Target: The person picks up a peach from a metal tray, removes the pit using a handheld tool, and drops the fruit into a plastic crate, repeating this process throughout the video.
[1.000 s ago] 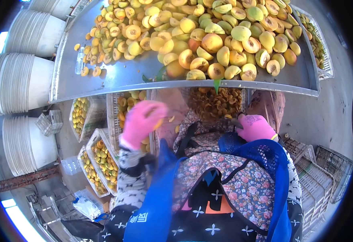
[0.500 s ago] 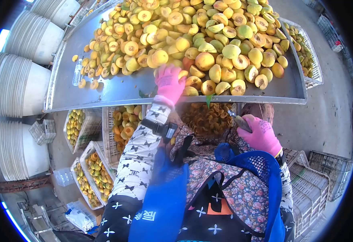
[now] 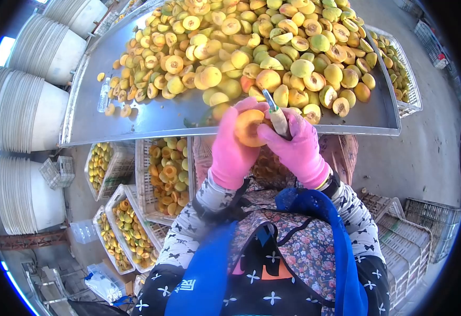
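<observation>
My left hand (image 3: pixel 229 150), in a pink glove, is wrapped round a halved peach (image 3: pixel 248 128) above the front edge of the metal table. Close beside it, my right hand (image 3: pixel 303 150), also pink-gloved, grips a small pitting knife (image 3: pixel 279 121) by its pale handle. The knife's narrow metal end points up and away from me. My right fingers are at the peach half's right side; whether they press on it is hard to tell. Beyond both hands, a heap of peach halves (image 3: pixel 300 68) covers much of the table (image 3: pixel 151 124).
A plastic bottle (image 3: pixel 103 95) lies on the table's left side. Below stand crates of peach halves (image 3: pixel 168 174) and more crates (image 3: pixel 136 237) at lower left. A crate (image 3: pixel 407 79) sits beyond the right edge. Stacked white tubs (image 3: pixel 30 108) line the left; stacked crates (image 3: pixel 404 253) stand right.
My left hand has come back from the heap with a peach half in it. My right hand has risen leftward with the pitting knife, so both hands are now together.
</observation>
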A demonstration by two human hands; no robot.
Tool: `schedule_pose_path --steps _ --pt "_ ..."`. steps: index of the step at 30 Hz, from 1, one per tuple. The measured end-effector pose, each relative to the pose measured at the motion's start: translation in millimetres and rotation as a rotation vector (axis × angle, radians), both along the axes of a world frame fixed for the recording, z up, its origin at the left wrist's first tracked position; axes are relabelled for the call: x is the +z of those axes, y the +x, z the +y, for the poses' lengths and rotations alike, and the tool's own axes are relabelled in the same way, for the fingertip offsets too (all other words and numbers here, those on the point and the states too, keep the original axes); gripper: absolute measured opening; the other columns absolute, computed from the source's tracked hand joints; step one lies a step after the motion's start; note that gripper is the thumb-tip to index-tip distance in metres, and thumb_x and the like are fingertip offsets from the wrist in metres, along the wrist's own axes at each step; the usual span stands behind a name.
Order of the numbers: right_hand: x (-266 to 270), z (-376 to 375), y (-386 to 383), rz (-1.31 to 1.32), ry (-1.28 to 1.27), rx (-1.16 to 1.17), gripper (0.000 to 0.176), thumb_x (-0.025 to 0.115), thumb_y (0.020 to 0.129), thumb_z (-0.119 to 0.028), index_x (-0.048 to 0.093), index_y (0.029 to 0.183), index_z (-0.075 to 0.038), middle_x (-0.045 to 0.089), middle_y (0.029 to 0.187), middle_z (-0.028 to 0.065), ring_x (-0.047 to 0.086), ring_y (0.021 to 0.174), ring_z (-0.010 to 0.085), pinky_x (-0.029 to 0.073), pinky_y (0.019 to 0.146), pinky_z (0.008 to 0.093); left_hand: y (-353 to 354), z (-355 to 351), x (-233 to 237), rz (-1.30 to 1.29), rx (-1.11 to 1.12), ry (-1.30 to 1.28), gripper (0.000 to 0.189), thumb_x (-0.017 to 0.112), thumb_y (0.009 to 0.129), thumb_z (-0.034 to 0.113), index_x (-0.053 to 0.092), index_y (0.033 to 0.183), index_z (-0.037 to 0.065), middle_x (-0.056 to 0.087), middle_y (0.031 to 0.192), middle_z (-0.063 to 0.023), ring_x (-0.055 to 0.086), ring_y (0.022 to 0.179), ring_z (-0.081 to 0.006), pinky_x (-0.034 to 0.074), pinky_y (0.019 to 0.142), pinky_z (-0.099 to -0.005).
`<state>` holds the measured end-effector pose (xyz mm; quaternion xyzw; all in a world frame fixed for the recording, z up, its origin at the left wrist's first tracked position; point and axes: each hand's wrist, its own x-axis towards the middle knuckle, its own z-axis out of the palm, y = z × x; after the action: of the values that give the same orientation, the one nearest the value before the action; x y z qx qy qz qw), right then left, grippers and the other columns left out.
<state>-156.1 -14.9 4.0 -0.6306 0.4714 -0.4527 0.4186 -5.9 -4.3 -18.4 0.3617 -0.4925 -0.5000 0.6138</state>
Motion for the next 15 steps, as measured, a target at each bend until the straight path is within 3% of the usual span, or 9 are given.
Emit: schedule_pose_path --steps 2,3,6,7,10,11,13,15 --pt "-2.5 0.5 -3.9 0.107 0.007 0.016 0.035 0.077 0.083 -0.026 0.066 0.109 -0.005 0.067 0.089 0.0150 0.068 0.078 0.0304 0.053 0.070 0.0373 5.2 3.4 -3.7 -0.527 0.113 -0.223 0.033 0.055 0.099 0.015 0.052 0.128 -0.003 0.057 0.126 -0.0134 0.058 0.115 -0.0229 0.048 0.098 -0.0332" --pt "-11.5 -0.3 -2.1 0.147 -0.169 -0.034 0.030 0.076 0.083 -0.025 0.066 0.103 -0.006 0.068 0.086 0.0160 0.067 0.075 0.0334 0.053 0.066 0.0391 5.2 4.5 -9.7 -0.469 0.102 -0.202 0.034 0.057 0.098 0.012 0.052 0.129 -0.003 0.057 0.127 -0.0143 0.057 0.117 -0.0238 0.048 0.099 -0.0343" --pt "-22.6 -3.4 -5.8 0.299 -0.249 0.002 0.024 0.075 0.083 -0.025 0.065 0.096 -0.008 0.067 0.082 0.0164 0.066 0.073 0.0354 0.053 0.064 0.0397 -0.8 10.7 -17.4 -0.412 0.088 -0.112 0.039 0.061 0.095 0.008 0.050 0.131 -0.003 0.058 0.130 -0.0156 0.055 0.122 -0.0258 0.048 0.101 -0.0372" --pt "-27.2 -3.1 -4.3 0.357 -0.203 -0.017 0.022 0.076 0.082 -0.020 0.067 0.095 -0.005 0.065 0.075 0.0131 0.066 0.064 0.0271 0.050 0.062 0.0388 -6.3 13.0 -6.8 -0.469 0.099 -0.070 0.040 0.063 0.095 0.011 0.050 0.130 -0.003 0.058 0.128 -0.0152 0.055 0.122 -0.0260 0.048 0.102 -0.0379" --pt "-19.1 17.9 -6.0 0.170 0.009 0.361 0.020 0.076 0.082 -0.019 0.066 0.093 -0.006 0.063 0.073 0.0136 0.065 0.065 0.0286 0.050 0.062 0.0394 -2.2 8.0 -11.8 -0.671 0.163 -0.094 0.041 0.059 0.099 0.029 0.053 0.129 0.001 0.061 0.119 -0.0142 0.058 0.114 -0.0306 0.048 0.101 -0.0443" --pt "-18.4 26.3 -4.0 0.108 -0.051 0.342 0.022 0.077 0.082 -0.019 0.065 0.093 -0.005 0.063 0.072 0.0131 0.065 0.066 0.0293 0.050 0.061 0.0385 0.9 6.5 -12.8 -0.434 0.150 -0.033 0.041 0.056 0.100 0.031 0.053 0.128 0.002 0.061 0.117 -0.0144 0.059 0.112 -0.0313 0.049 0.100 -0.0457" --pt "-27.3 24.8 -8.3 0.264 -0.202 0.149 0.024 0.074 0.083 -0.021 0.062 0.095 -0.006 0.064 0.075 0.0147 0.066 0.069 0.0351 0.052 0.062 0.0434 4.8 -1.7 -5.1 0.656 0.060 0.416 0.040 0.051 0.103 0.036 0.054 0.124 0.002 0.061 0.113 -0.0158 0.060 0.106 -0.0332 0.050 0.097 -0.0492" --pt "-36.9 21.1 -14.9 0.483 -0.281 0.038 0.025 0.071 0.085 -0.022 0.057 0.099 -0.007 0.065 0.082 0.0140 0.066 0.073 0.0361 0.052 0.065 0.0461 7.2 0.7 -6.3 0.633 0.047 0.390 0.038 0.050 0.103 0.034 0.054 0.123 0.002 0.061 0.113 -0.0164 0.060 0.106 -0.0328 0.050 0.097 -0.0488"
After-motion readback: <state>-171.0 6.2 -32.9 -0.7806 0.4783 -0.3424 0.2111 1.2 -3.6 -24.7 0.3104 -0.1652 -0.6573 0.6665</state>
